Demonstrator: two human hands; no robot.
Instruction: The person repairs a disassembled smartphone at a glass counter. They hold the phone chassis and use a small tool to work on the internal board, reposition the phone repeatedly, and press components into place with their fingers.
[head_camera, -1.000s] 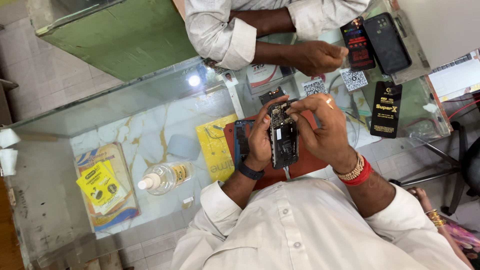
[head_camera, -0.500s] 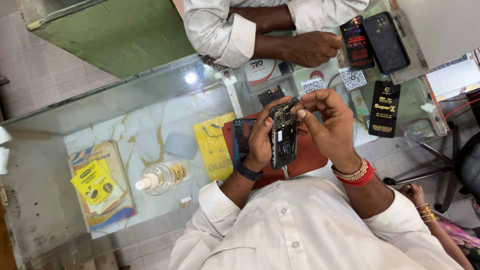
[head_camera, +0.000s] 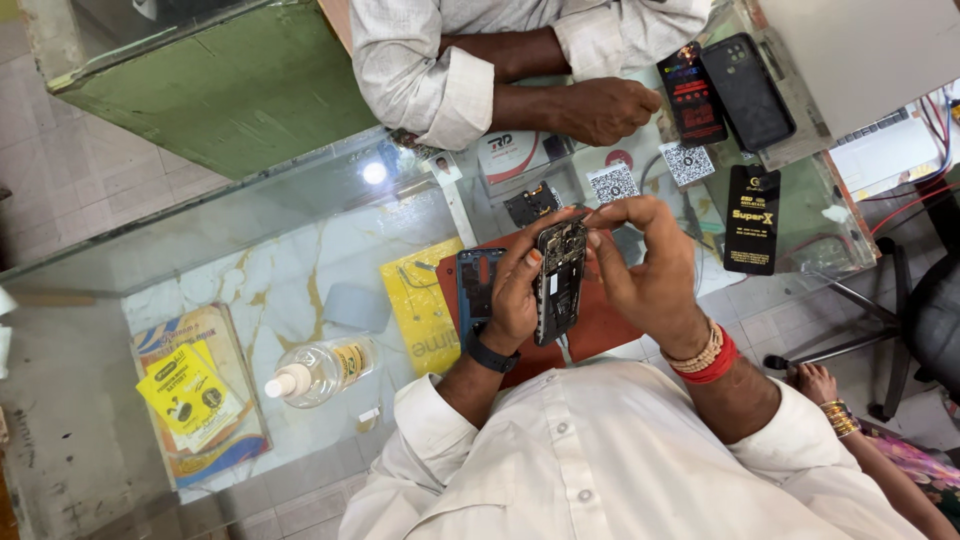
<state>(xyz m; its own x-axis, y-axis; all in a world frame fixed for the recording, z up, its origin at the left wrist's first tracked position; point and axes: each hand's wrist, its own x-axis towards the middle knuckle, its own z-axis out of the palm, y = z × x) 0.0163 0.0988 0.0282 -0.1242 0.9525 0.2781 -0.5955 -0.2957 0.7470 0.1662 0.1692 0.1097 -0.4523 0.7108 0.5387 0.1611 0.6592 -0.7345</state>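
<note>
- Below, a glass counter (head_camera: 300, 250) carries a red mat (head_camera: 600, 325), a yellow packet (head_camera: 420, 305) and a bottle (head_camera: 320, 370).
- Left hand (head_camera: 515, 290) is clamped around an opened phone (head_camera: 558, 280), held upright above the mat.
- Right hand (head_camera: 650, 270) has its fingertips pinched together at the phone's top edge.
- Another person's hand (head_camera: 600, 108) rests across the counter.

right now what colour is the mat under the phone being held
Red-orange mat, seen in the head view beneath the opened phone.
</note>
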